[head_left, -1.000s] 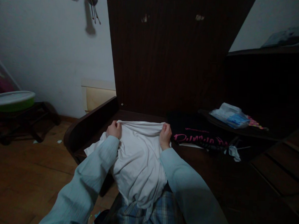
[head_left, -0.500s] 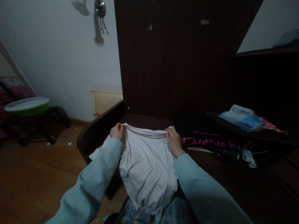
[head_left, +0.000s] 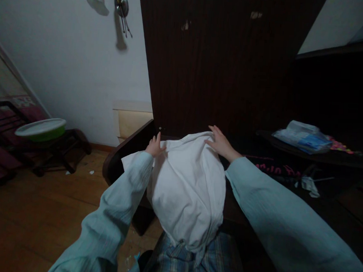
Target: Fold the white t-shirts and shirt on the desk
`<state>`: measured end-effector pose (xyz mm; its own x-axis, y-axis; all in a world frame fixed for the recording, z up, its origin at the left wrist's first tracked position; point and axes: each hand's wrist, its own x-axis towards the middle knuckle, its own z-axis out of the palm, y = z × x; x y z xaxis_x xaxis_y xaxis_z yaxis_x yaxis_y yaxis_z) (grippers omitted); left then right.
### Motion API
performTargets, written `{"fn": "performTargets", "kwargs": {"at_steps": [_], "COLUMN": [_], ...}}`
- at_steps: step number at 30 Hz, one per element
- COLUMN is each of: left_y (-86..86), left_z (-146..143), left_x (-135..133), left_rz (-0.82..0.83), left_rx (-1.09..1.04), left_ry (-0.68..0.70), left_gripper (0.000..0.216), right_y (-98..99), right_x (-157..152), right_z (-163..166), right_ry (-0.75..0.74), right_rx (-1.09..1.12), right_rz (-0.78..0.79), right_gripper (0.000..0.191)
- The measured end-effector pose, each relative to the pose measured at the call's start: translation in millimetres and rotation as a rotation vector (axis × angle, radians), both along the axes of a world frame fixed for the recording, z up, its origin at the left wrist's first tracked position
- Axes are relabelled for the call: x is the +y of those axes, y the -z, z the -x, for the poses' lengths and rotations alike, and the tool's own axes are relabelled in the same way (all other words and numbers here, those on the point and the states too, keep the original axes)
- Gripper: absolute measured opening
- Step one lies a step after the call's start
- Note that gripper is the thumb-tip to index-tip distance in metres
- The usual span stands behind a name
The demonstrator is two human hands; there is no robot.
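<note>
A white cloth garment, looking like a shirt, lies rumpled over the edge of the dark wooden bench and hangs down toward plaid-covered legs. A flap of it sticks out on the left like a sleeve. My left hand is at its far left corner, fingers extended and apart, thumb up. At the far right corner, my right hand has its fingers spread and rests against the cloth. Neither hand shows a grip on the fabric.
Dark wooden bench with a raised left arm stands before a tall dark panel. To the right are a plastic-wrapped packet and black fabric with pink lettering. Far left, a green basin sits on a chair.
Both hands have let go of the garment's far edge and opened. The right hand has moved up and outward. The garment's far edge now lies higher and farther back on the bench.
</note>
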<state>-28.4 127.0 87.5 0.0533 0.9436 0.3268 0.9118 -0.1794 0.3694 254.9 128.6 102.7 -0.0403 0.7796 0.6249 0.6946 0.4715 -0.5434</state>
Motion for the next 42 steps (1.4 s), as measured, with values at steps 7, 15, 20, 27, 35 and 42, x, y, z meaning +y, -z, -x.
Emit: {"fn": "performTargets", "kwargs": {"at_steps": [7,15,20,27,35,42], "left_y": [67.0,114.6,114.5,94.2,86.1,67.3], "left_z": [9.9,31.6,46.3,49.1,54.9,39.5], "left_x": [-67.7,-117.6,-98.2,-59.0,-26.5,-63.4], "left_rz": [0.167,0.046,0.063,0.208,0.186,-0.097], "left_rx": [0.261,0.32,0.322,0.351,0.314,0.333], "left_ry": [0.256,0.112,0.158,0.094,0.089,0.082], "left_gripper": [0.042,0.06,0.059,0.059,0.049,0.038], "right_y": [68.6,122.6,123.1,119.1,87.2,91.2], "right_x": [-70.8,-162.6,-168.7,-153.4,-157.6,-156.2], "right_z": [2.7,-32.0,-33.1,-7.9,-56.8,-81.4], "right_ry": [-0.206,-0.001,0.129,-0.007,0.019,0.151], "right_rx": [-0.256,-0.107,0.054,0.335,0.859,0.739], "right_rz": [0.159,0.176,0.248,0.364,0.448,0.4], "right_gripper": [0.035,0.033,0.03,0.021,0.031,0.041]}}
